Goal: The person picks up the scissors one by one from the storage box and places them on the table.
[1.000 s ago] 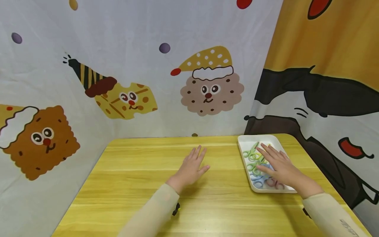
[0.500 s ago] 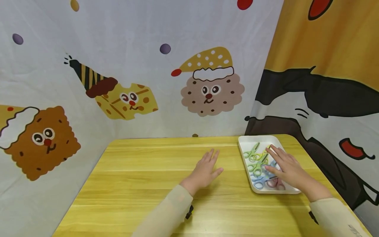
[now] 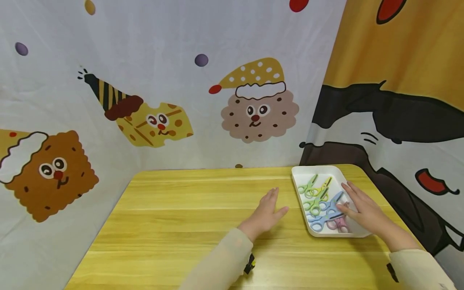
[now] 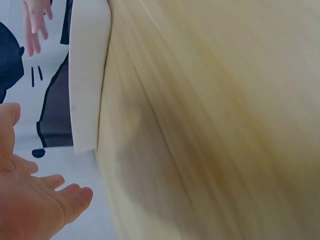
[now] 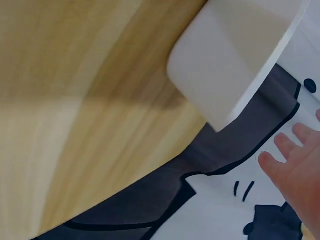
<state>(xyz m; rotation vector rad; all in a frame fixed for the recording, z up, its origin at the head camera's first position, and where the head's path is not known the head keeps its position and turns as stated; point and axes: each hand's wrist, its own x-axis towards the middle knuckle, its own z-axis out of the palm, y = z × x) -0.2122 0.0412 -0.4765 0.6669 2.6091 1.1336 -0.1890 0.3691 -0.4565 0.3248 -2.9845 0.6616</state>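
Observation:
A white tray [image 3: 304,217] stands at the right of the table, holding several small scissors. Among them are green scissors [image 3: 316,206], yellow scissors [image 3: 322,191], blue scissors [image 3: 318,224] and pink scissors [image 3: 341,225]. My right hand [image 3: 366,211] hovers over the tray's right side, fingers extended, partly hiding its contents; in the right wrist view its fingertips [image 5: 287,147] are apart from the tray wall. Left of the tray, my left hand [image 3: 264,215] is held above the table with straight fingers and thumb spread, holding nothing. The left wrist view has its fingers [image 4: 70,200] too.
A yellow wood-grain table [image 3: 181,225] spreads left of the tray. Behind it hangs a pale curtain [image 3: 163,48] with cartoon prints. The table's right edge lies close beside the tray, and a dark-printed curtain [image 3: 402,121] hangs along that side.
My left hand has moved right, closer to the tray. My right hand has shifted right too, uncovering more of the scissors. The tray and scissors look the same.

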